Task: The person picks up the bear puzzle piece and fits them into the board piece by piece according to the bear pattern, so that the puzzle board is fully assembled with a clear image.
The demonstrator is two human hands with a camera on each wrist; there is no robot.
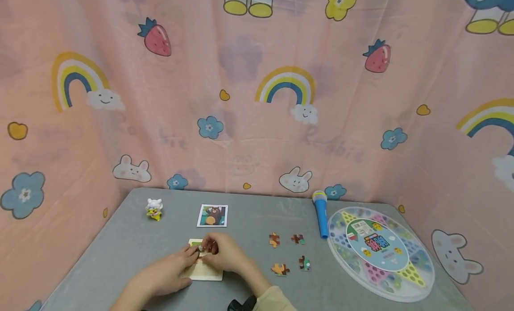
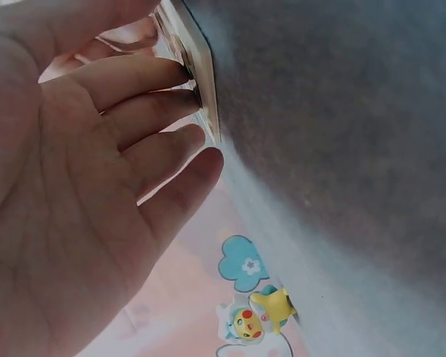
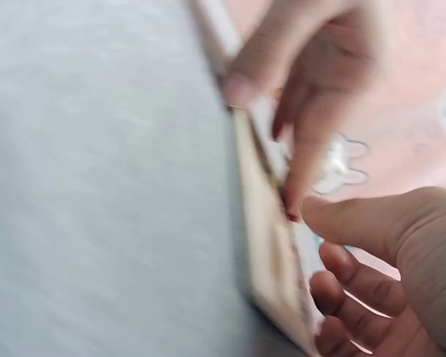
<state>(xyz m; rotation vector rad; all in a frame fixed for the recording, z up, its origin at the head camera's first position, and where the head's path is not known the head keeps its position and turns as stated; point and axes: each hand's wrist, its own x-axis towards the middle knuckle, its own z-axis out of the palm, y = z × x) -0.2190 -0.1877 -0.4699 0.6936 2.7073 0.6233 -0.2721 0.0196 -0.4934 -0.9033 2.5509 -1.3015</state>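
A pale wooden puzzle board (image 1: 205, 272) lies on the grey table with both hands over it. My left hand (image 1: 168, 270) has its fingertips on the board's left part; in the left wrist view its fingers (image 2: 152, 115) look nearly straight along the edge. From the right, my right hand (image 1: 228, 254) reaches over the upper part, fingers bent close to the left fingertips. Its thumb (image 3: 349, 223) shows in the right wrist view, beside a left finger. Whether a piece is between the right fingers is hidden. Several loose jigsaw pieces (image 1: 280, 269) lie to the right.
Behind the board lies a bear picture card (image 1: 205, 219). A small yellow-and-white figurine (image 1: 154, 209) stands at the back left. On the right are a blue toy microphone (image 1: 321, 217) and a round, clear-lidded board game (image 1: 377, 244). A pink patterned curtain (image 1: 241, 159) backs the table.
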